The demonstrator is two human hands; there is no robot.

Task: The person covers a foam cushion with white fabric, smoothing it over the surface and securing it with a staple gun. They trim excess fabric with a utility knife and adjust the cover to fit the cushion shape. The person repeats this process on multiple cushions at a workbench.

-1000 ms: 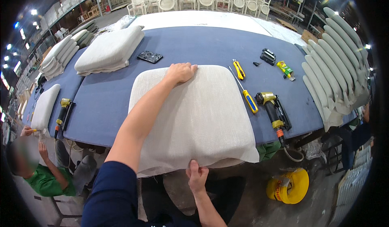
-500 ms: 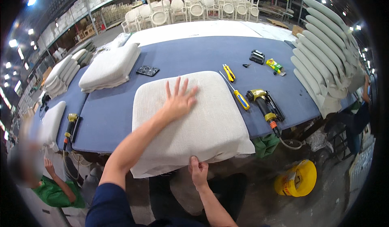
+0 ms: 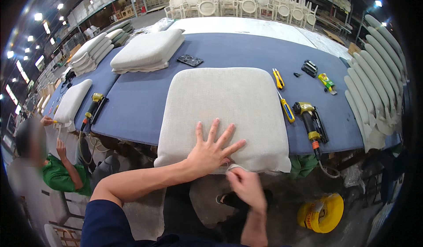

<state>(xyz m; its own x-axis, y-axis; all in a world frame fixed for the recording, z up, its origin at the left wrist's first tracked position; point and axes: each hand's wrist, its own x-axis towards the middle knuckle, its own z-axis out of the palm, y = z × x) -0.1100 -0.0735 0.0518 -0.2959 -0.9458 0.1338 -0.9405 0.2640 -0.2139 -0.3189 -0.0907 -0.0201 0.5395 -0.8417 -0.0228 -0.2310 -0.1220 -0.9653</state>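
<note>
A padded chair seat cushion [image 3: 224,92] in off-white woven fabric lies in front of me at the near edge of the blue-covered table [image 3: 145,115]. My left hand [image 3: 210,153] presses on the cushion's near part, palm down with the fingers spread. At the near edge my right hand [image 3: 247,187] is closed on the loose fabric edge [image 3: 238,167] of the cover. It is slightly blurred. To the cushion's right lie a yellow screwdriver [image 3: 288,110], a yellow utility knife [image 3: 278,78] and a pneumatic staple gun [image 3: 310,126] with a hose.
Upholstered seats are stacked at right [image 3: 374,84] and left [image 3: 147,48]. A dark phone [image 3: 190,60] lies on the table. A second staple gun [image 3: 92,110] lies near a co-worker in a green shirt [image 3: 66,172]. On the floor stands a yellow bucket [image 3: 337,209].
My left hand has slid from the cushion's far part toward its near edge. My right hand has moved right along that edge, pulling up fabric. The view has shifted left.
</note>
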